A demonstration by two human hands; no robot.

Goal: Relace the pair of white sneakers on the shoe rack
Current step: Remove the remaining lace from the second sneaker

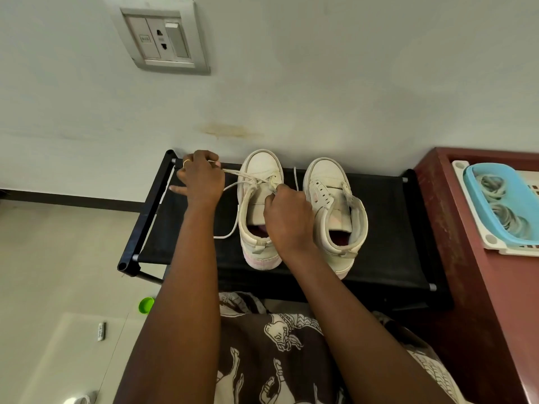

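Left hand (201,179) grips lace (233,172), pulled taut centre-left | right hand (287,218) apparently pinches it at centre sneaker (262,166) (on black rack (385,228)).

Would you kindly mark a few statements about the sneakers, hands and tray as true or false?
1. The left sneaker and right sneaker stand on the black rack. True.
2. The left hand holds the right sneaker's lace. False: it holds the left sneaker's lace.
3. The right hand pinches that lace at the left sneaker's eyelets. True.
4. The blue tray sits on the rack. False: it sits on the red-brown cabinet beside it.
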